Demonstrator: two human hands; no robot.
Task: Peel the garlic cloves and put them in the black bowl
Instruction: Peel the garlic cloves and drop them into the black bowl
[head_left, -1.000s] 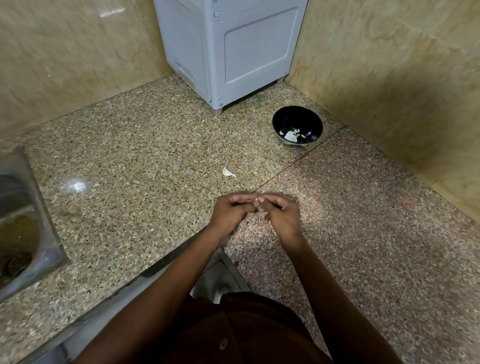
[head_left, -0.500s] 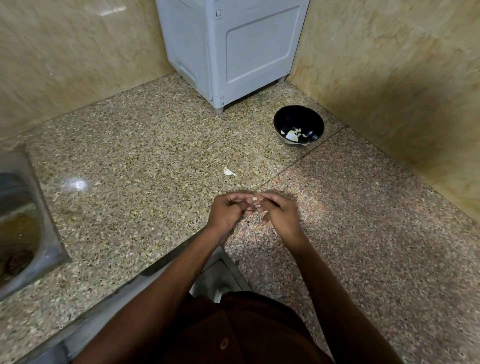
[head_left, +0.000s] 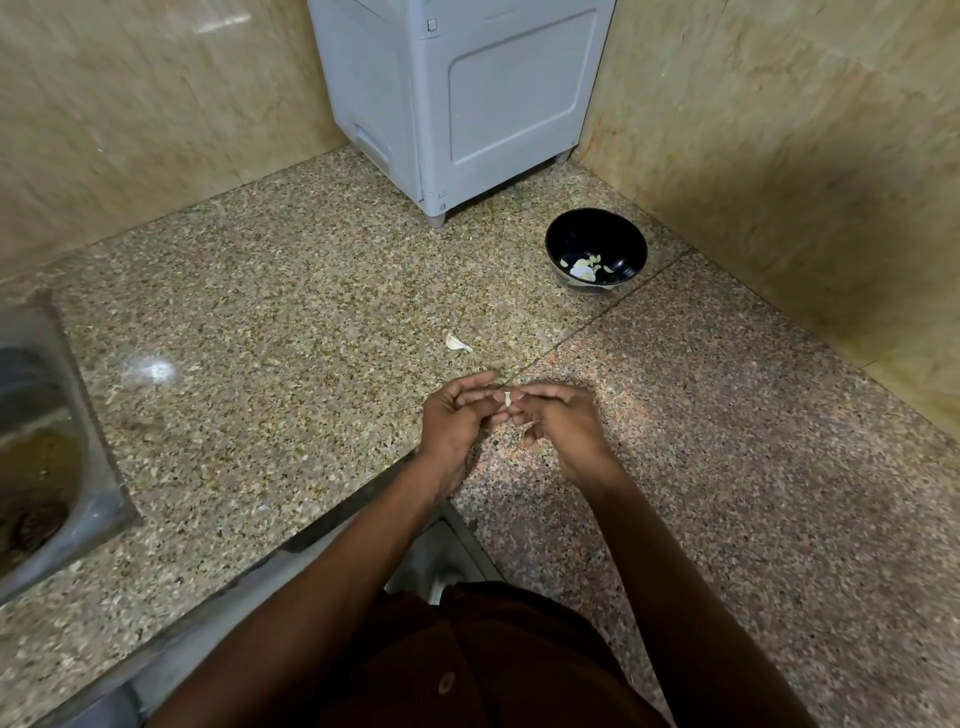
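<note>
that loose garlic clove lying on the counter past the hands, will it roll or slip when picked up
The garlic clove looks small and curved with a tapered tip, so a nudge would likely make it rock or spin rather than roll far. The counter is glossy, so it may skid if pushed. Its pale skin looks papery and could slip off under a pinch.

Garlic clove: small, pale, pinched between the fingers of both hands above the surface. Second clove: whitish, lying loose on the speckled surface. Black bowl: round, upright near the corner, holding pale garlic pieces.
</note>
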